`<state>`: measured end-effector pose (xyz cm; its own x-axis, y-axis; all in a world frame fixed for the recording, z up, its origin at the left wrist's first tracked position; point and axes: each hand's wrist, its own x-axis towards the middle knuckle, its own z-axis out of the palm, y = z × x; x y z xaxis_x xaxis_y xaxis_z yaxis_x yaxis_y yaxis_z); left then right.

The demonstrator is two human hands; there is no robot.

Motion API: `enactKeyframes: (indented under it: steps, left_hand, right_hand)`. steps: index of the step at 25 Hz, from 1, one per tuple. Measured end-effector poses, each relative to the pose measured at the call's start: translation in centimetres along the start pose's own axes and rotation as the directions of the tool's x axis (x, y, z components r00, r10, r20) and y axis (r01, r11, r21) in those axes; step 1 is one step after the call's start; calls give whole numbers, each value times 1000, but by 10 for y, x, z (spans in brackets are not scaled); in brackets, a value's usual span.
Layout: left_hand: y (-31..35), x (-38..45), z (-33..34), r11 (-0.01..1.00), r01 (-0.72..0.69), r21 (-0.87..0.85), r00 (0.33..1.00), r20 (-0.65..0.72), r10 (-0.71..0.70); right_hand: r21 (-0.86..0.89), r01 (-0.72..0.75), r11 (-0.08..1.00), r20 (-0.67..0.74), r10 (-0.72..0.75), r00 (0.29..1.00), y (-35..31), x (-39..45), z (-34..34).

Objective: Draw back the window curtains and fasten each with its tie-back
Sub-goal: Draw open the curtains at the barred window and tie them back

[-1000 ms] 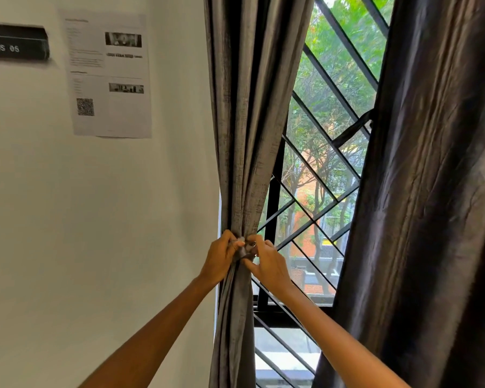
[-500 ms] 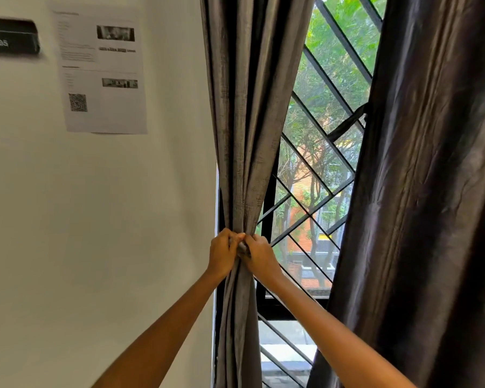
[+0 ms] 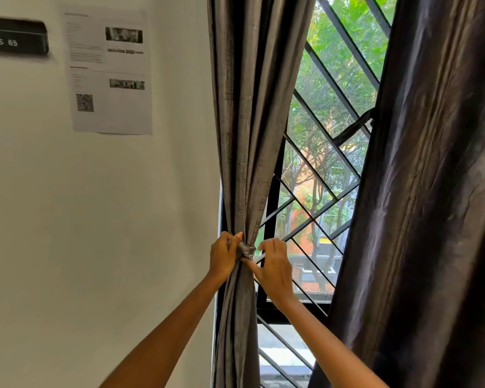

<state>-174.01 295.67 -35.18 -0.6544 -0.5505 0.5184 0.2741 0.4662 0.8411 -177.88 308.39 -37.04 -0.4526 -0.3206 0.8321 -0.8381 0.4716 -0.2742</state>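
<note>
My left hand (image 3: 225, 254) grips the bunched left curtain (image 3: 249, 135), keeping it gathered; my right hand (image 3: 273, 266) pinches the tie-back (image 3: 246, 249) to fasten it.

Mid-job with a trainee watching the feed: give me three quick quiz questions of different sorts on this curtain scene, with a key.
1. True or false: the left hand grips the gathered left curtain at the tie-back.
2. Which curtain hangs loose with no hand on it? A) left curtain B) right curtain
3. Fill in: the right hand sits on the ____ side of the gathered bunch, its fingers at the tie-back.

Key: 1 true. 2 B. 3 window; behind the hand shows the black window grille.
</note>
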Motion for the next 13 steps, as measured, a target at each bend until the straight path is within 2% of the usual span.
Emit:
enactKeyframes:
  steps: [4,6,9,11,13]
  left_hand:
    - [4,-1,0,1000,-7,22,1000,15,7]
    - [4,-2,-3,1000,-3,17,998,58,2]
    - [5,-5,-6,996,-47,78,996,76,41]
    - [10,-8,-10,997,-43,65,999,11,42]
    - [9,-5,-17,996,-25,87,993,-114,35]
  right_hand:
    - [-160,81,984,42,-75,996,1,1,6]
    - [-255,196,947,45,-191,980,5,6,7]
    - [-348,410,843,102,-401,910,15,12,4]
    - [-378,497,781,141,-482,865,21,11,-1]
    - [-351,536,768,173,-509,843,34,0,-2]
